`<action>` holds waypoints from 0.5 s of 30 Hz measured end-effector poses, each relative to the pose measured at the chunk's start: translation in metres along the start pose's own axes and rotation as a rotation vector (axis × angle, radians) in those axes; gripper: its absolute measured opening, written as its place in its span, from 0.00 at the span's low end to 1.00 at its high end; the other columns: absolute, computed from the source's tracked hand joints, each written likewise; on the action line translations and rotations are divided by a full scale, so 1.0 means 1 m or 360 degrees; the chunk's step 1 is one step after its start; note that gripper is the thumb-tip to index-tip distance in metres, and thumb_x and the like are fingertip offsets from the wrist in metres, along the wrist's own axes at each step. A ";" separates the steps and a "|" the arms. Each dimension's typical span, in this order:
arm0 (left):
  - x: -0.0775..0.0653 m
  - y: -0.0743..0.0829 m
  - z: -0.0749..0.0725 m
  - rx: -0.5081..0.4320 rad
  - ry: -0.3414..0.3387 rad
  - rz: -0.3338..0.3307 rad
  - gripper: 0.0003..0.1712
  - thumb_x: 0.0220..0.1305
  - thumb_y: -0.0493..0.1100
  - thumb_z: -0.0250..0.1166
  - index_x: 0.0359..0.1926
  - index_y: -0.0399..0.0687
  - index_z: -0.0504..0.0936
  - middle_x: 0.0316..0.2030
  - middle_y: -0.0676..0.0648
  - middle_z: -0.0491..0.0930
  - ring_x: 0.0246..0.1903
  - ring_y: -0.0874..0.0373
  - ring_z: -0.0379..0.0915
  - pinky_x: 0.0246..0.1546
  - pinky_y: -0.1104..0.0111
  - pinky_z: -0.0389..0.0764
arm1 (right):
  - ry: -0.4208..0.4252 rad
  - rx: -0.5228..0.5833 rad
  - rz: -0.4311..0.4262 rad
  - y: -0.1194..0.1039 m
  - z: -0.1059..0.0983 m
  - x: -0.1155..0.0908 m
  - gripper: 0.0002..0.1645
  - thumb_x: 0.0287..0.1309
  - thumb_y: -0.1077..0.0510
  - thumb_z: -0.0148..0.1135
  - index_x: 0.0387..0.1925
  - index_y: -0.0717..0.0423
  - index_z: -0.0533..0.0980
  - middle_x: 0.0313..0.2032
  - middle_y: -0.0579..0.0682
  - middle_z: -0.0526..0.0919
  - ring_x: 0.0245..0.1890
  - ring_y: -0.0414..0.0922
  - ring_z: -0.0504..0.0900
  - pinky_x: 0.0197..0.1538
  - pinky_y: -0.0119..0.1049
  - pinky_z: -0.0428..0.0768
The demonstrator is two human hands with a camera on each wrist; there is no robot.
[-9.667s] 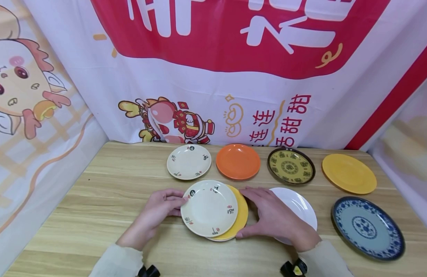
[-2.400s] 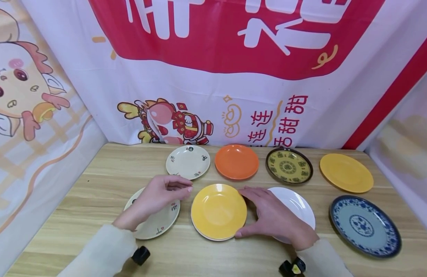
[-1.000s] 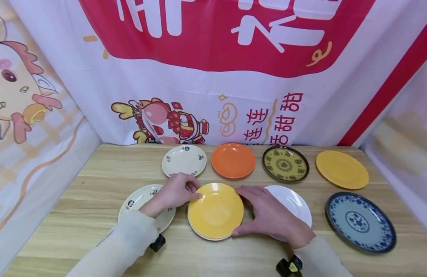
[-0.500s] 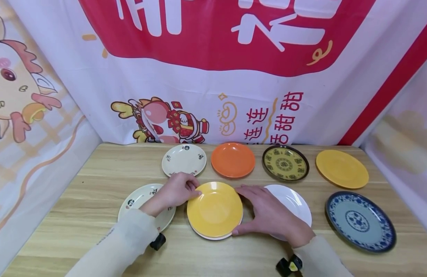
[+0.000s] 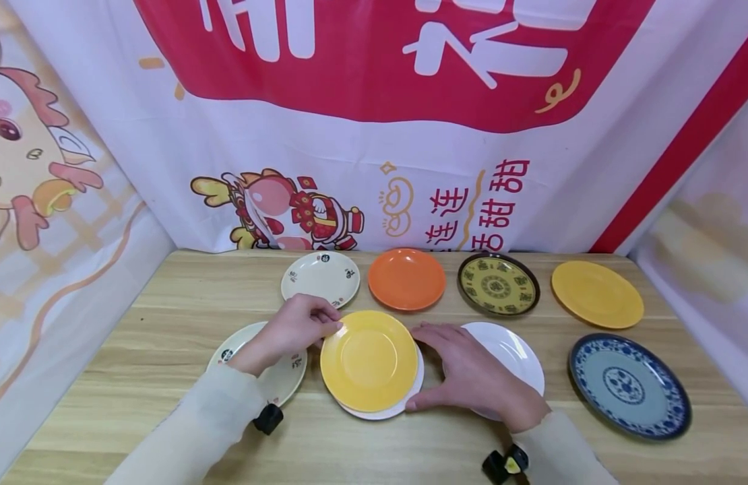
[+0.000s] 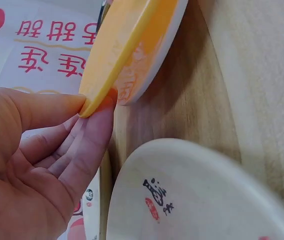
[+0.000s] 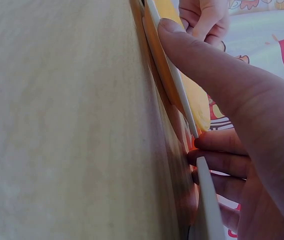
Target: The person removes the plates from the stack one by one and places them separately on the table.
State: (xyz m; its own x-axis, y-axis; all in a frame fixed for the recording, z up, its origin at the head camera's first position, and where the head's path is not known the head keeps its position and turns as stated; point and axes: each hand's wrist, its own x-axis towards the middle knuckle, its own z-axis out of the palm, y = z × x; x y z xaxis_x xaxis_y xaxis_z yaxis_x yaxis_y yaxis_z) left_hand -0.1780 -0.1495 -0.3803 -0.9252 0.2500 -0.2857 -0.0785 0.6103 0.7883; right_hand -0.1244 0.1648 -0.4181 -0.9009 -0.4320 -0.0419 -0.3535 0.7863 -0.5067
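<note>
With thumb and fingers, my left hand [image 5: 292, 330] pinches the left rim of a small yellow plate [image 5: 369, 360]. In the left wrist view that plate [image 6: 114, 50] is tilted up, its rim apart from the white plate beneath. A crescent of this white plate [image 5: 413, 396] shows at the lower right. My right hand [image 5: 471, 374] holds the white plate's right edge between thumb and fingers. Below the white rim [image 7: 178, 90], the right wrist view shows an orange surface I cannot identify. Under my left forearm lies a cream plate with small printed characters [image 5: 286, 380], partly hidden.
Along the back stand another cream plate [image 5: 321, 277], an orange plate [image 5: 407, 279], a dark-rimmed olive plate [image 5: 498, 284] and a larger yellow plate [image 5: 597, 294]. A white plate [image 5: 519, 357] lies partly under my right hand; a blue-patterned plate [image 5: 630, 386] is at right.
The cream plate went from the stack's top to the table at left. My left hand then took the yellow plate's rim and has raised it, shifting it slightly left. The right hand stayed.
</note>
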 end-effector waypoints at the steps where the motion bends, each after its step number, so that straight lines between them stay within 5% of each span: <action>1: 0.000 -0.001 -0.001 -0.0031 -0.0010 -0.0016 0.09 0.76 0.40 0.67 0.51 0.40 0.87 0.41 0.43 0.87 0.34 0.55 0.84 0.37 0.65 0.92 | -0.0002 0.0000 0.0002 0.000 0.000 0.000 0.67 0.30 0.14 0.80 0.73 0.38 0.75 0.74 0.44 0.76 0.77 0.51 0.70 0.82 0.59 0.69; 15: -0.005 -0.014 -0.008 -0.0342 -0.0036 -0.0147 0.15 0.75 0.41 0.68 0.55 0.36 0.84 0.44 0.43 0.92 0.36 0.56 0.88 0.42 0.63 0.94 | -0.0003 0.0005 0.0011 0.000 0.001 0.000 0.68 0.29 0.14 0.80 0.73 0.37 0.75 0.75 0.44 0.76 0.78 0.51 0.70 0.82 0.59 0.69</action>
State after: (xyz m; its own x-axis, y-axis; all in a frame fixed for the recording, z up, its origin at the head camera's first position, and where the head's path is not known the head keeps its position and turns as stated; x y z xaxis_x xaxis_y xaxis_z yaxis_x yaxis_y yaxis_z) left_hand -0.1752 -0.1655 -0.3858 -0.9019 0.2187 -0.3726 -0.2423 0.4579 0.8554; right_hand -0.1243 0.1640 -0.4186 -0.9029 -0.4273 -0.0469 -0.3463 0.7878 -0.5093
